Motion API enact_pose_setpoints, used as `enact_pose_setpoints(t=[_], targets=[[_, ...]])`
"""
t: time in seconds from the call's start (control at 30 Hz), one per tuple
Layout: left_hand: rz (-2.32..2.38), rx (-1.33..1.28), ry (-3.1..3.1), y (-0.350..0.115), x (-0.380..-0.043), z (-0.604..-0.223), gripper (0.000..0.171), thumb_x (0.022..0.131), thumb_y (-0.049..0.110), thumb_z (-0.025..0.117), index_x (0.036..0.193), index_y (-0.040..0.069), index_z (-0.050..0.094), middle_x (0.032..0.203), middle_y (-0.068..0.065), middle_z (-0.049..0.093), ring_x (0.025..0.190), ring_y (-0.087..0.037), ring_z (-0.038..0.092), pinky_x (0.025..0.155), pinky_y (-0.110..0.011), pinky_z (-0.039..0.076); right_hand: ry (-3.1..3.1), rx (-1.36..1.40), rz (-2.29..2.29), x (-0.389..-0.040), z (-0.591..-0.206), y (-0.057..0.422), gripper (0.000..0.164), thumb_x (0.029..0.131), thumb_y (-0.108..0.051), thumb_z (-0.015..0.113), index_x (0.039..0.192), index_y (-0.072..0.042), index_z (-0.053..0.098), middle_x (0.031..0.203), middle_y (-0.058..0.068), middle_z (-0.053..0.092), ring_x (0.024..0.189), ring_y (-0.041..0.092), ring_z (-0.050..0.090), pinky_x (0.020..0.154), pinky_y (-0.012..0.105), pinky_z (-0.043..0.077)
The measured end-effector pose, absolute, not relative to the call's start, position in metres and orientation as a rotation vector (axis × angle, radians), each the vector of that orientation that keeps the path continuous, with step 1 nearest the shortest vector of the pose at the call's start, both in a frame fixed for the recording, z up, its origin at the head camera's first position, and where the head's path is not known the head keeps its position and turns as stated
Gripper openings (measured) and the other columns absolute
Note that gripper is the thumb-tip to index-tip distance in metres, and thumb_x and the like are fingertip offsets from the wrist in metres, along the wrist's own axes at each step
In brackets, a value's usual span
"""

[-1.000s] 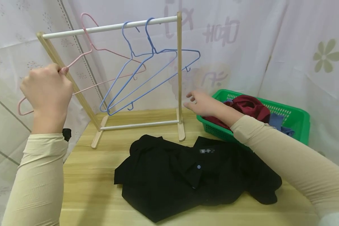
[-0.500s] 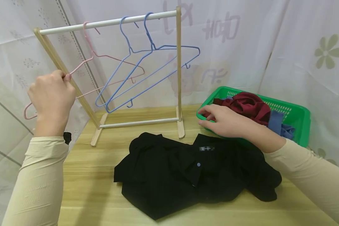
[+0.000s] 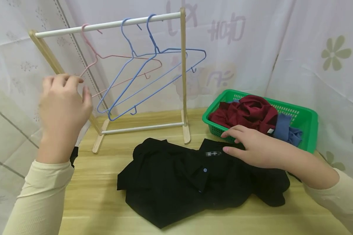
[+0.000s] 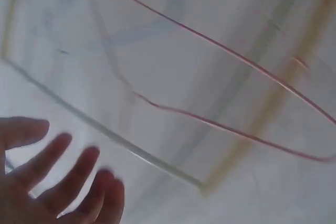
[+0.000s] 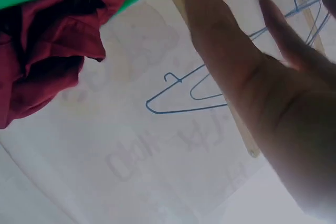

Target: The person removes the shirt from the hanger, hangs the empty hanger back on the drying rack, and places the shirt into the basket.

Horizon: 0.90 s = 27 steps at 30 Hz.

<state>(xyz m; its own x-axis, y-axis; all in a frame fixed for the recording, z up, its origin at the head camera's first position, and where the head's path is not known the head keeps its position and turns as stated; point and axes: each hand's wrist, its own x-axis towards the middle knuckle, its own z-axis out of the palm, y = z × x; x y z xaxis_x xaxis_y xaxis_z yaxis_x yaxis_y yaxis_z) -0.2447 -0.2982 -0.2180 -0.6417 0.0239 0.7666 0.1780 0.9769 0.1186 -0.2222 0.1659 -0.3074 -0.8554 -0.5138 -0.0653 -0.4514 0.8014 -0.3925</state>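
Observation:
A pink hanger (image 3: 126, 85) hangs by its hook from the rack's white rod (image 3: 105, 25), left of two blue hangers (image 3: 152, 85). My left hand (image 3: 65, 107) is raised at the rack's left post, its fingers loosely spread. In the left wrist view those fingers (image 4: 79, 174) are apart from the pink hanger (image 4: 220, 124). On the table lies a black shirt (image 3: 176, 186) with a collar and a button. Over its upper right part is my right hand (image 3: 261, 148), fingers relaxed and holding nothing; whether it touches the cloth I cannot tell.
Behind my right hand stands a green basket (image 3: 311, 130) with dark red cloth (image 3: 249, 112) and blue cloth (image 3: 285, 127) in it. The rack's wooden post (image 3: 183, 71) rises from a foot on the wooden table (image 3: 88, 195). A patterned curtain (image 3: 252, 58) hangs behind.
My left hand has hooked the pink hanger lower onto the rod and let go of it. My right hand has come down and right, from beside the rack to the black shirt.

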Motion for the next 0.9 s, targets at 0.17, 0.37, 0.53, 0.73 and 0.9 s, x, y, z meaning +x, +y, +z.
enact_pose_setpoints(t=[0.17,0.37,0.53,0.73,0.9], targets=[[-0.479,-0.463,-2.601,-0.251,-0.212,-0.24,0.027,0.107,0.024,0.061,0.122,0.007,0.076,0.123,-0.015,0.077,0.111,-0.038,0.07,0.095,-0.056,0.055,2.739,-0.78,-0.398,-0.215,-0.334,0.175,0.061,0.103,-0.053,0.066,0.151,-0.015,0.058,0.161,0.02,0.046,0.141,0.047,0.054,0.11,0.065,0.049],[-0.343,-0.618,-3.018,-0.209,-0.194,-0.299,0.054,0.103,0.047,0.067,0.144,0.013,0.063,0.143,-0.011,0.068,0.132,-0.036,0.064,0.103,-0.057,0.056,2.654,-0.579,-0.41,-0.207,-0.368,0.185,0.091,0.093,-0.059,0.075,0.165,-0.017,0.038,0.173,0.031,0.015,0.15,0.068,0.024,0.105,0.078,0.042],[-0.196,-0.446,-3.221,-0.201,-0.197,-0.34,0.096,0.09,0.067,0.075,0.163,0.016,0.041,0.165,-0.021,0.044,0.149,-0.054,0.044,0.104,-0.068,0.052,2.666,-0.533,-0.426,-0.21,-0.387,0.193,0.101,0.09,-0.058,0.079,0.167,-0.014,0.032,0.172,0.035,0.012,0.147,0.073,0.021,0.102,0.081,0.041],[-0.074,-0.251,-3.401,-0.212,-0.213,-0.372,0.132,0.074,0.068,0.089,0.172,0.019,0.016,0.173,-0.034,0.016,0.153,-0.07,0.021,0.101,-0.079,0.047,2.666,-0.513,-0.426,-0.22,-0.405,0.201,0.101,0.091,-0.058,0.078,0.167,-0.011,0.031,0.172,0.034,0.015,0.141,0.076,0.03,0.102,0.081,0.04],[-0.074,-0.241,-3.531,-0.219,-0.229,-0.397,0.141,0.07,0.062,0.095,0.172,0.018,0.009,0.172,-0.039,0.011,0.152,-0.069,0.023,0.103,-0.081,0.045,2.573,-0.561,-0.384,-0.228,-0.413,0.205,0.103,0.094,-0.058,0.075,0.167,-0.004,0.027,0.172,0.037,0.011,0.135,0.067,0.049,0.105,0.073,0.045]])
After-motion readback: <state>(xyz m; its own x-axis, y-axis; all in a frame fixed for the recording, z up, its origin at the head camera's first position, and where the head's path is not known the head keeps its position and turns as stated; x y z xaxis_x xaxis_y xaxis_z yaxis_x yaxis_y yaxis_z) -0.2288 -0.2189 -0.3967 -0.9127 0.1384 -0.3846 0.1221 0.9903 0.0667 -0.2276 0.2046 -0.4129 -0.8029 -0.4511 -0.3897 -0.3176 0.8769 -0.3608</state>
